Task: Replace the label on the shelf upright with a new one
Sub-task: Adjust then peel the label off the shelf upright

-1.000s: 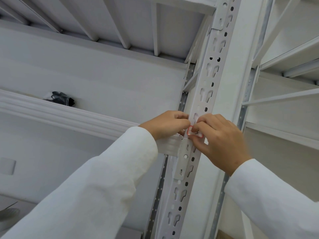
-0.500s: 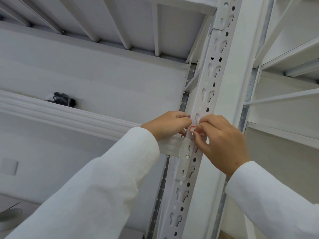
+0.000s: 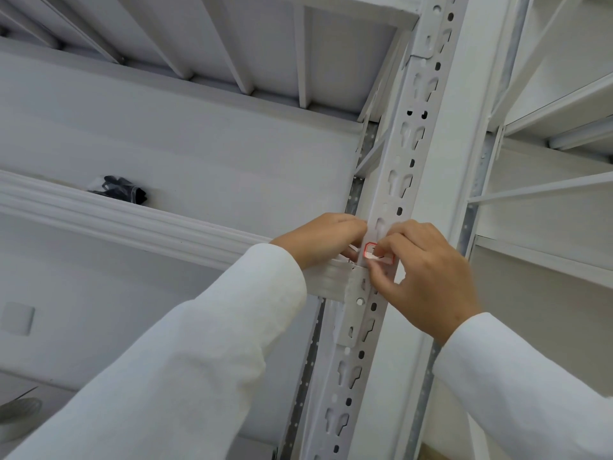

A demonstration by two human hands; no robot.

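A white perforated shelf upright (image 3: pixel 403 167) runs up the middle of the head view. A small white label with a red border (image 3: pixel 376 252) sits on its face, just above the beam bracket. My right hand (image 3: pixel 424 277) pinches the label's right part between thumb and fingers. My left hand (image 3: pixel 318 235) rests curled against the upright's left edge, its fingertips beside the label's left end; whether it touches the label is hidden. Both arms wear white sleeves.
A white horizontal beam (image 3: pixel 132 217) joins the upright from the left. A black bundle (image 3: pixel 121 189) lies on the shelf behind that beam. A shelf underside with ribs (image 3: pixel 248 44) is overhead. More white shelving (image 3: pixel 547 194) stands to the right.
More of the red-bordered label shows now than before. My right hand's fingers have shifted slightly right and down along it. My left hand has stayed at the upright's edge.
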